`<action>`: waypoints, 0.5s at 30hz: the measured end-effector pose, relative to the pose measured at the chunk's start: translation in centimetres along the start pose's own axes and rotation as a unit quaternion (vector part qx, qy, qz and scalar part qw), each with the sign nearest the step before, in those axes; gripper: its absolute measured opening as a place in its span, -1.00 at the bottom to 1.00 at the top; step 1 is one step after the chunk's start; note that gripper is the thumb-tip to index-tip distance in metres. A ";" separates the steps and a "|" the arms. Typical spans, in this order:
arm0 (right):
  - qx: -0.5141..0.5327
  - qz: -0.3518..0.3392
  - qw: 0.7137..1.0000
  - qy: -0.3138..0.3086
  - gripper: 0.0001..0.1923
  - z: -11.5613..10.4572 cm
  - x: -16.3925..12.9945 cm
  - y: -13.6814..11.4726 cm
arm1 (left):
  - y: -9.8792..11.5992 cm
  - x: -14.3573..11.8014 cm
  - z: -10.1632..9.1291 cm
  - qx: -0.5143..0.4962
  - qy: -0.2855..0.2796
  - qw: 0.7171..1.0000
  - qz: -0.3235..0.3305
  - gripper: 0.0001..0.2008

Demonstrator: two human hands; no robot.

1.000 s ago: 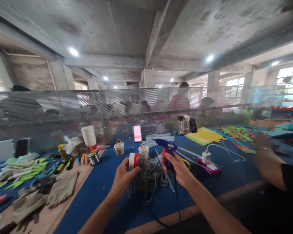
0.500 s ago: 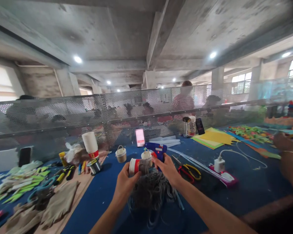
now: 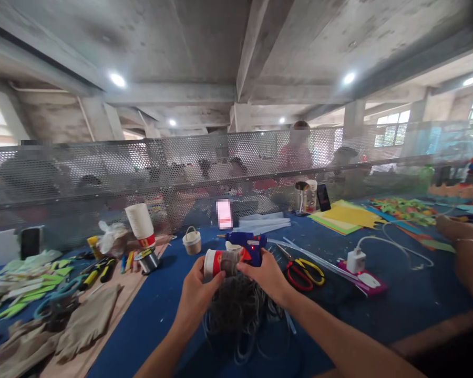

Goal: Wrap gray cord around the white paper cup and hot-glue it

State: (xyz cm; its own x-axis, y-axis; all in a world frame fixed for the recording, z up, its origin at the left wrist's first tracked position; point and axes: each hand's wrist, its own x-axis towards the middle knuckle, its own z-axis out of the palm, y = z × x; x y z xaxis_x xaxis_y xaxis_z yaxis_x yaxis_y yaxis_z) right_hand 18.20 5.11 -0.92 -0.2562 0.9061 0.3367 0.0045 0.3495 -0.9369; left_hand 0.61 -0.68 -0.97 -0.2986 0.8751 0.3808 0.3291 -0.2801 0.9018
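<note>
Concrete beams hang over a blue desk point(image 3: 378, 310) with a mesh screen behind; the left hand point(image 3: 195, 294) holds a red-and-white paper cup point(image 3: 219, 262) closed in its grip above a tangle of grey cord point(image 3: 238, 307); the right hand point(image 3: 266, 275) grips a blue glue gun point(image 3: 247, 245), its nozzle at the cup; scissors point(image 3: 305, 272) lie just to the right.

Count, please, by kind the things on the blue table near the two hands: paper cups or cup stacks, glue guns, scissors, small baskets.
Paper cups or cup stacks: 2, the cup between left hand and right hand, and the cup stack
Glue guns: 1, blue
Scissors: 1
Small baskets: 1
Total: 5
</note>
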 end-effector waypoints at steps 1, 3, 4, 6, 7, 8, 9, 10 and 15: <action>0.001 0.002 1.000 -0.004 -0.71 0.0 -0.1 -0.1 | 0.1 0.0 0.0 0.005 0.009 1.000 0.000 -0.59; 0.012 0.011 1.000 -0.020 -0.72 0.0 -0.5 -0.3 | 0.3 0.1 -0.2 0.014 0.026 1.000 0.002 -0.59; 0.021 0.014 0.999 -0.031 -0.72 0.0 -0.6 -0.4 | 0.3 0.2 -0.3 0.018 0.034 0.999 0.005 -0.58; 0.039 0.020 0.998 -0.055 -0.72 0.0 -0.9 -0.6 | 0.4 0.4 -0.6 0.029 0.047 0.998 0.011 -0.58; 0.044 0.023 0.997 -0.064 -0.71 0.0 -1.0 -0.6 | 0.4 0.5 -0.8 0.035 0.053 0.998 0.014 -0.58; 0.046 0.024 0.996 -0.069 -0.71 0.0 -1.1 -0.6 | 0.4 0.5 -1.0 0.038 0.058 0.997 0.019 -0.59; 0.046 0.026 0.996 -0.076 -0.72 0.0 -1.2 -0.5 | 0.4 0.6 -1.1 0.041 0.062 0.997 0.024 -0.59; 0.046 0.028 0.995 -0.082 -0.72 0.0 -1.3 -0.5 | 0.3 0.7 -1.3 0.043 0.065 0.997 0.029 -0.60; 0.041 0.027 0.993 -0.103 -0.73 0.0 -1.5 -0.1 | -0.3 0.9 -1.6 0.041 0.058 0.997 0.035 -0.60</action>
State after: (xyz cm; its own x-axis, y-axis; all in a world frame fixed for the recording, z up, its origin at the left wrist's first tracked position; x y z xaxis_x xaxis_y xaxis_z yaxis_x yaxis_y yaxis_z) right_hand 18.53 3.73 -1.28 -0.4508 0.8514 0.2681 -0.0530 0.2742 -0.9602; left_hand -1.20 -0.40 -0.58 -0.3731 0.8015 0.4673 0.4228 -0.3015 0.8546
